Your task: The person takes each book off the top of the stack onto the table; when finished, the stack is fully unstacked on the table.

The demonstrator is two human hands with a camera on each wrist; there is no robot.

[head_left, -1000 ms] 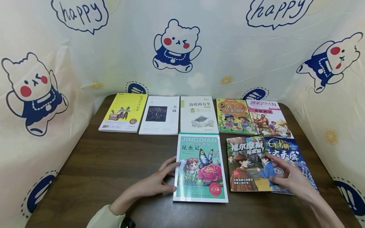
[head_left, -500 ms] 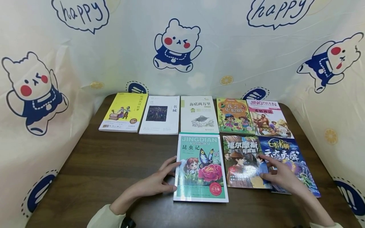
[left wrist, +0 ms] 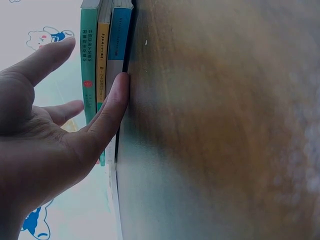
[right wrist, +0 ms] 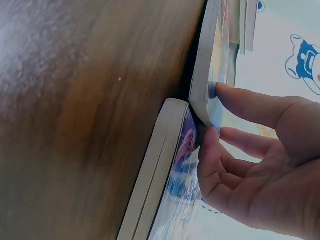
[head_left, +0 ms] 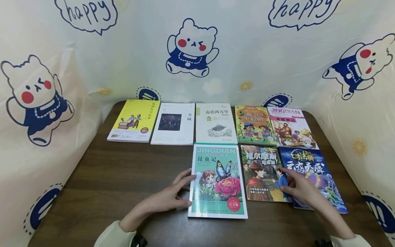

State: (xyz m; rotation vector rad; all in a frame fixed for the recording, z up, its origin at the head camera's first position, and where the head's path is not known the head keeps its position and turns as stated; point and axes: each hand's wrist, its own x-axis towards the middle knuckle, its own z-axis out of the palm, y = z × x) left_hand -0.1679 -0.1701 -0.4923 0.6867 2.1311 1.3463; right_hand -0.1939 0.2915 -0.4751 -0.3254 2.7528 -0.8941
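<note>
A green book with a butterfly and pink flower lies front centre, on top of other books whose yellow and blue spines show in the left wrist view. My left hand rests against that stack's left side, fingers extended. To the right lies a book with a detective cover, flat beside the stack. My right hand pinches its right edge; in the right wrist view the thumb is on the cover and curled fingers are at the edge, where a corner bends up. A blue fantasy book lies partly under this hand.
Along the back of the brown table lie a yellow book, two white books, an orange-green children's book and a white-pink book. A curtain with printed bears surrounds the table.
My right hand has moved the detective book left and slightly back, off most of the blue book and closer to the green stack. The left hand has stayed in place.
</note>
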